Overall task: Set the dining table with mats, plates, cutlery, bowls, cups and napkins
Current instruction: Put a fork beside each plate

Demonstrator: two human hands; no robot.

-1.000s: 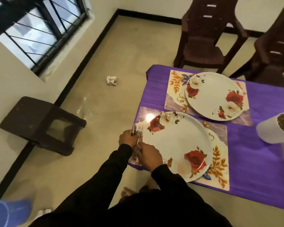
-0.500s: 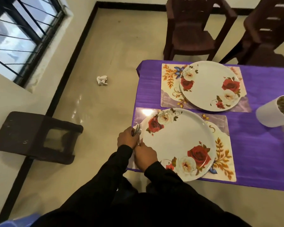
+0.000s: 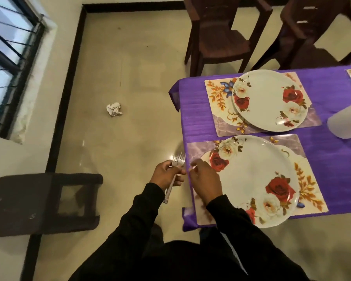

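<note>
My left hand (image 3: 166,175) grips a bundle of shiny metal forks (image 3: 175,171), tines up, just left of the surface's edge at lower centre of the frame. My right hand (image 3: 206,182) hovers over the near left corner of the surface with fingers curled; something thin and pale seems pinched at the fingertips, but I cannot tell what. Beside it a round white plate with red and white roses (image 3: 253,179) sits on a floral rectangular placemat (image 3: 310,185). Further up, a second rose-printed white plate (image 3: 270,100) rests on another floral placemat (image 3: 217,92). Both mats lie on the purple cloth-covered surface (image 3: 340,159). At the right edge stands a white cylindrical container (image 3: 344,122). Two dark brown plastic chairs (image 3: 217,37) stand at the top of the frame.
</note>
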